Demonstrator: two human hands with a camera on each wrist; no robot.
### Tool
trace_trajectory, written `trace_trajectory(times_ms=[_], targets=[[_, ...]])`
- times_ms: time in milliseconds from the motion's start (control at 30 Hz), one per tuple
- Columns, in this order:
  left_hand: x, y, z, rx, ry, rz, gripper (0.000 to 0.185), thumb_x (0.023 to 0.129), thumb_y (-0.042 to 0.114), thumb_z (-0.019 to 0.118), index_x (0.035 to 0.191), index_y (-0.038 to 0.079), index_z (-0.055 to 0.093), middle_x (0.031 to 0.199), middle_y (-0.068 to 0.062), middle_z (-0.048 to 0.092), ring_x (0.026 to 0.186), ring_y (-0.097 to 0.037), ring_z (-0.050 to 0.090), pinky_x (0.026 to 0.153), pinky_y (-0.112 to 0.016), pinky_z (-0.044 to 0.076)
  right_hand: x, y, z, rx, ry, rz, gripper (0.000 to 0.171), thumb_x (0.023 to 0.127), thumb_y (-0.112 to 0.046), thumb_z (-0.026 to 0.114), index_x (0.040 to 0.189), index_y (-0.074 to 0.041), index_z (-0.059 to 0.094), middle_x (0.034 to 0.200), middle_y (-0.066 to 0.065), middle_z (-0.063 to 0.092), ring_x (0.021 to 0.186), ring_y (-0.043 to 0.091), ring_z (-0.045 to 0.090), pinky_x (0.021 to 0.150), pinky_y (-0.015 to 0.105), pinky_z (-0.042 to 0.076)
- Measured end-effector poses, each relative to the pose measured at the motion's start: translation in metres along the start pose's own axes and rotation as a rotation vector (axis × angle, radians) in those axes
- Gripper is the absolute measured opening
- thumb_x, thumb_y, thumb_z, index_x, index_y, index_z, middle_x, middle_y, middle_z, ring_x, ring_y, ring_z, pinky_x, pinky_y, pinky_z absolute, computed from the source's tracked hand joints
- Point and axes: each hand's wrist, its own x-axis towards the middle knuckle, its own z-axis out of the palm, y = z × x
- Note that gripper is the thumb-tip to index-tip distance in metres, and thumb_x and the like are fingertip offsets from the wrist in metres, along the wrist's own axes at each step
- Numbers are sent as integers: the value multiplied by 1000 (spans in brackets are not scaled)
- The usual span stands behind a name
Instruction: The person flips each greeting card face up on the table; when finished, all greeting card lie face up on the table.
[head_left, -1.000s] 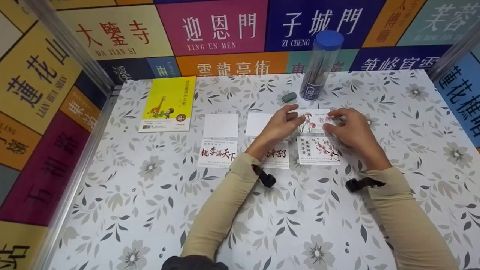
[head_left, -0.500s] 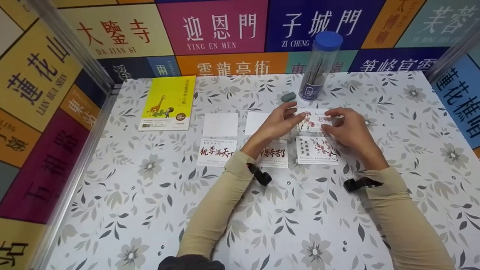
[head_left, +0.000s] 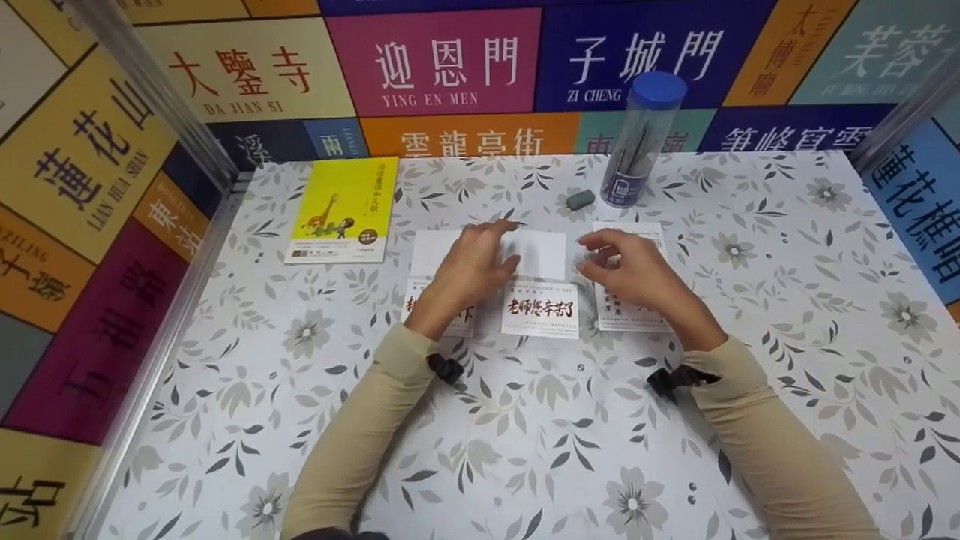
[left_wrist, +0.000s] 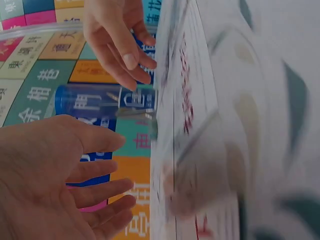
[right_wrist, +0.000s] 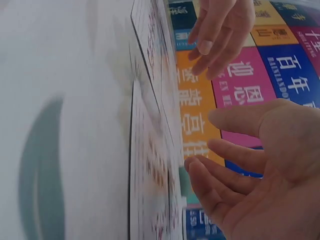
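Looking down from the head camera, six cards lie in two rows on the flowered table (head_left: 225, 375); the wrist cameras show them only edge-on and blurred. The left hand (head_left: 469, 266) hovers over the leftmost pair, covering part of a blank white card (head_left: 433, 251) and the printed card (head_left: 442, 311) below it. The left wrist view alone shows that this hand has loosely spread, nearly straight fingers (left_wrist: 97, 192) and holds nothing. The right hand (head_left: 626, 270) is above the rightmost pair, over a card with small print (head_left: 626, 315); the right wrist view shows its fingers (right_wrist: 220, 180) gently bent and apart, the palm empty. Between the hands sit another blank card (head_left: 544, 253) and a card with red brush lettering (head_left: 540, 307), both uncovered. Farther back stand a blue-capped tube (head_left: 637, 142), a grey eraser (head_left: 579, 199) and a yellow book (head_left: 341, 210).
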Motion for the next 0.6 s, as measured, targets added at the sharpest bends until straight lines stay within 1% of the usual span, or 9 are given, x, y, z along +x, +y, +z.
trace_trajectory(times_ms=[33, 133, 200, 267, 333, 467, 600], targets=[[-2, -6, -2, -24, -1, 0, 54, 101, 20, 75, 151, 8, 60, 131, -17, 74, 121, -34, 68, 106, -44, 58, 2, -3, 3, 3, -21, 3, 47, 104, -23, 73, 145, -3, 65, 141, 21, 69, 126, 40, 70, 107, 57, 56], [-6, -21, -6, -88, -7, -2, 52, 102, 18, 73, 150, 4, 60, 135, -20, 73, 123, -33, 70, 109, -42, 57, 10, -9, 9, 7, -72, 18, 49, 104, -25, 73, 147, -3, 63, 143, 22, 69, 131, 41, 68, 113, 58, 52], [-7, -28, -7, -121, -14, -6, 51, 103, 17, 72, 150, 2, 59, 143, -21, 69, 129, -33, 68, 114, -41, 54, 14, -11, 12, 21, -95, 29, 51, 104, -25, 72, 149, -2, 62, 144, 23, 68, 133, 42, 66, 116, 59, 50], [-9, -32, -7, -141, -30, -20, 51, 104, 18, 72, 150, 2, 59, 144, -20, 69, 131, -33, 67, 114, -42, 53, 16, -14, 15, 23, -108, 37, 53, 104, -26, 72, 149, -1, 61, 144, 24, 67, 134, 42, 66, 117, 58, 49], [-10, -33, -6, -143, -42, -25, 52, 104, 19, 72, 151, 2, 58, 144, -20, 68, 129, -33, 66, 113, -43, 53, 17, -15, 18, 12, -113, 36, 53, 104, -26, 72, 149, 0, 61, 143, 26, 68, 134, 43, 66, 117, 57, 50], [-11, -30, -5, -100, -42, -7, 53, 102, 17, 74, 151, 2, 59, 144, -20, 69, 129, -35, 64, 115, -44, 51, 14, -15, 20, -35, -119, 21, 54, 104, -28, 72, 149, 0, 61, 139, 26, 70, 132, 42, 66, 117, 56, 49], [-12, -27, -4, -54, -50, 3, 54, 101, 16, 75, 150, 2, 59, 140, -20, 71, 129, -38, 63, 115, -47, 50, 10, -16, 19, -14, -135, 19, 56, 105, -30, 71, 151, -1, 60, 139, 26, 68, 132, 42, 64, 118, 57, 48]])
